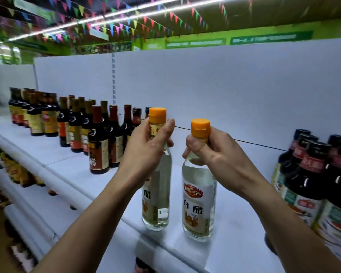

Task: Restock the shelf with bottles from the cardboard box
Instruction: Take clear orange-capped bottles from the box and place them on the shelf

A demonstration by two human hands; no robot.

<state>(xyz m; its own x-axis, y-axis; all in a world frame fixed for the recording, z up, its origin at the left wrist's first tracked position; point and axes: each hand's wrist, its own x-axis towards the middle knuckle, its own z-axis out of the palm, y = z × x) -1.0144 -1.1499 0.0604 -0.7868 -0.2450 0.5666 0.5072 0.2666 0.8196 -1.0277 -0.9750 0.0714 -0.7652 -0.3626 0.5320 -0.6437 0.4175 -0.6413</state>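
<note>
While your forearms reach in from below, your left hand (pixel 146 146) curls its fingers and thumb round the neck of the left bottle (pixel 156 203). Your right hand (pixel 211 152) grips the neck of the right bottle (pixel 199 203) just under its orange cap. Both clear bottles stand upright, near each other but apart, close to the front edge of the white shelf (pixel 234 243). Dark bottles (pixel 98 142) crowd the left, black-capped bottles (pixel 313 174) the right. Behind rises a white back panel (pixel 205 91).

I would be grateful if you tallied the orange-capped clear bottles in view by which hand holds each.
Gripped by the left hand: 1, the left bottle
Gripped by the right hand: 1, the right bottle
Unheld: 0
Total: 2
</note>
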